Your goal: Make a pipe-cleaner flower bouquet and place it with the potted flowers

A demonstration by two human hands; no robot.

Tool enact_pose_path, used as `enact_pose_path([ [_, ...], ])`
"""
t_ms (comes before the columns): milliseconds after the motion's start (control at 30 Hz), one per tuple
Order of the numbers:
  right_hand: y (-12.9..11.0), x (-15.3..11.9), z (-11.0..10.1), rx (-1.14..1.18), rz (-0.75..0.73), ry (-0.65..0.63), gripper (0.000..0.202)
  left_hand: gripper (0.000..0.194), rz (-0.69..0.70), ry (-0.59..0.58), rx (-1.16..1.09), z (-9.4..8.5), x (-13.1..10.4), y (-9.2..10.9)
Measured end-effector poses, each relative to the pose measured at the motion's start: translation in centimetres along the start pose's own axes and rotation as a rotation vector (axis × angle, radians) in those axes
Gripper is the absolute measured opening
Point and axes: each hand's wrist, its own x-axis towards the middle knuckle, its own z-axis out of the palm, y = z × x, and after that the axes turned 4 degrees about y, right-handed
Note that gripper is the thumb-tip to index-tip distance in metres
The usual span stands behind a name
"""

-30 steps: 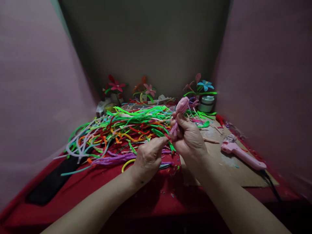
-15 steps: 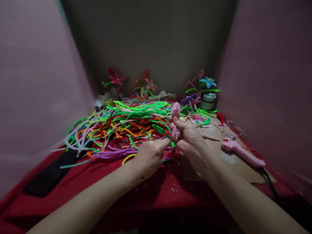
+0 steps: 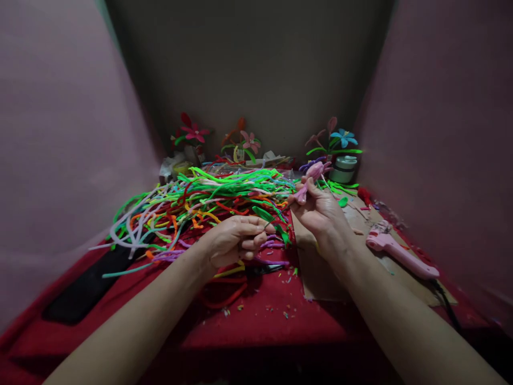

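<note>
My right hand is closed around the lower part of a pink pipe-cleaner flower bud. The bud's rounded top leans to the right above my fingers, and its loose pink ends come out below the thumb. To its left, my left hand is in a pinch, thumb and forefinger on a thin dark strand that looks like wire. Just beyond those fingertips are green pipe-cleaner leaves. Purple pipe cleaners lie beneath my left hand.
A heap of coloured pipe cleaners spreads over the red cloth. A pink glue gun rests on a cardboard sheet at right. A black flat object lies left. Finished flowers and a jar stand behind.
My hands have moved apart. The right has gone up and to the right with the pink bud, which now tilts; the left has shifted left and turned, showing its pinched fingers.
</note>
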Motion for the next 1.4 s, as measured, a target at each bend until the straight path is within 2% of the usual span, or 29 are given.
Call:
enact_pose_path([
  [100,-0.7,0.2,-0.5,0.104,0.062,0.086,0.016,0.012,0.019,-0.021,-0.055,-0.4,0.3,0.0],
  [200,-0.6,0.1,-0.8,0.128,0.109,0.053,0.018,0.011,0.033,-0.013,-0.082,-0.6,0.5,-0.1],
  [367,1.2,-0.7,-0.3,0.125,0.170,0.018,0.018,0.010,0.051,-0.015,-0.062,-0.4,0.6,-0.3],
  [433,1.9,-1.1,0.2,0.133,0.127,-0.031,0.016,0.012,0.050,0.005,-0.016,0.1,0.6,-0.6],
  [533,2.9,-1.8,0.8,0.041,0.014,-0.089,0.012,0.018,0.101,0.122,0.105,1.2,0.7,-1.1],
  [700,4.0,-2.9,1.1,-0.086,-0.160,-0.050,0.016,0.015,0.290,0.321,0.305,2.5,1.6,-2.4],
  [800,4.5,-3.1,1.2,-0.122,-0.299,-0.038,0.014,0.014,0.433,0.389,0.377,2.8,2.1,-3.2],
  [933,4.8,-3.0,1.4,-0.229,-0.422,-0.093,0.010,0.014,0.572,0.465,0.506,3.0,2.3,-3.9],
  [1033,4.6,-3.0,1.7,-0.152,-0.372,-0.081,0.009,0.015,0.652,0.524,0.583,3.1,2.4,-4.2],
  [1200,3.8,-2.9,2.0,0.065,-0.233,-0.055,0.015,0.019,0.702,0.581,0.737,2.8,2.2,-4.6],
  [1400,3.1,-2.7,2.2,0.138,-0.116,0.005,0.013,0.018,0.776,0.665,0.888,3.1,1.9,-4.1],
])
